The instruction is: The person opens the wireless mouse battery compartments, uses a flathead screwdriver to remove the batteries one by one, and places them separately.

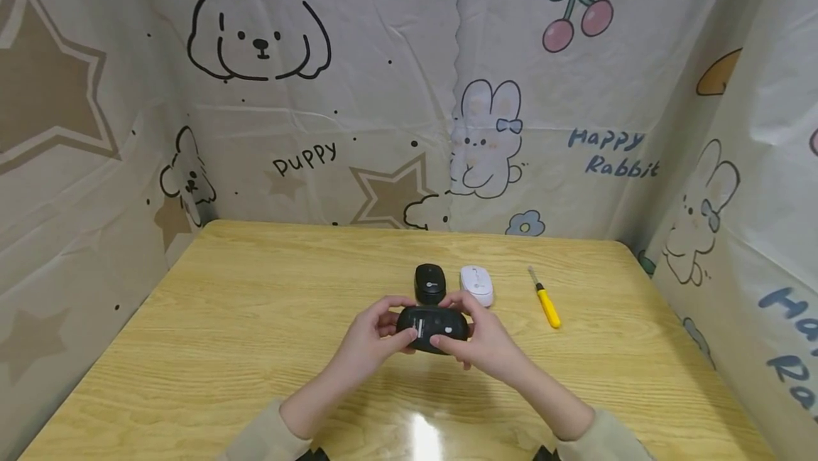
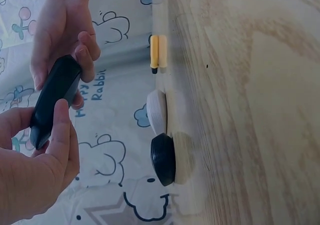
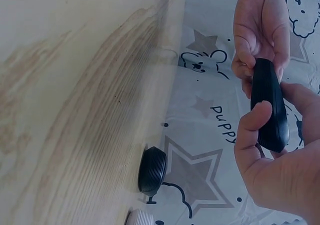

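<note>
A black computer mouse (image 1: 436, 320) is held up over the table between both hands, its underside with a label turned toward the head camera. My left hand (image 1: 375, 333) grips one end of it, thumb on the underside and fingers round the edge. At the opposite end, my right hand (image 1: 491, 342) grips it the same way. Both wrist views show the held mouse (image 2: 56, 97) raised well off the tabletop. Just beyond it, a second black mouse (image 1: 429, 282) rests on the table, with a white mouse (image 1: 477, 283) to its right.
A screwdriver with a yellow handle (image 1: 548, 308) lies to the right of the white mouse. The wood-grain table (image 1: 255, 290) ends at the back against a printed cloth (image 1: 383, 106), which also hangs along both sides.
</note>
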The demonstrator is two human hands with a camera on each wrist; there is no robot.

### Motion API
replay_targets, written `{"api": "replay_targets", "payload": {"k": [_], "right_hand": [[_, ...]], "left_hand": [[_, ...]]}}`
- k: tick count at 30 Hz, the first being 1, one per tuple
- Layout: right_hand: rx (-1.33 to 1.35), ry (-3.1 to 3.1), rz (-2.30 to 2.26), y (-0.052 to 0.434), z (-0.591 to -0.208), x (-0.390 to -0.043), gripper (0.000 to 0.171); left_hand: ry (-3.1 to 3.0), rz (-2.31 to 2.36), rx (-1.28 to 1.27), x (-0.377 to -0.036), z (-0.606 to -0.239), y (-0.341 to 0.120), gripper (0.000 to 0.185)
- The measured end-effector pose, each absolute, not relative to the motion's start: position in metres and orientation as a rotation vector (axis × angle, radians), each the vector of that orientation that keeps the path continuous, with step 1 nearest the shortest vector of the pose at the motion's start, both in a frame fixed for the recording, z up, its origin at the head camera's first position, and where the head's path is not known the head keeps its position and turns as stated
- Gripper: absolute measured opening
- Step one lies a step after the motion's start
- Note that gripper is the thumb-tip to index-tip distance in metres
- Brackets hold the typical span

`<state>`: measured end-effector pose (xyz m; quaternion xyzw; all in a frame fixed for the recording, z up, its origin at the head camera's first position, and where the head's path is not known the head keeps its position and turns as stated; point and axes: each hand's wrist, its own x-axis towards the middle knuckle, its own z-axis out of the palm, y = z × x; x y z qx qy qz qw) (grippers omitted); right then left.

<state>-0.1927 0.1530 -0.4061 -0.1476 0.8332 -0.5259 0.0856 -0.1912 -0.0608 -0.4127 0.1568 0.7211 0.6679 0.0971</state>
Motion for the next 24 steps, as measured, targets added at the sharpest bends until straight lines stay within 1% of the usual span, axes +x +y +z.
{"api": "replay_targets", "payload": {"k": [18, 24], "right_hand": [[-0.475, 2.604, -1.546, 0.1504, -0.4086, -0.1944, 0.046], [-0.464, 2.573, -1.549, 0.1521, -0.4071, -0.1929, 0.046]], "left_hand": [[2.164, 1.950, 0.448, -0.1928, -0.4137, -0.0602, 0.038], [2.127, 1.958, 0.429, -0.1943, -0.4159, -0.0611, 0.040]]}}
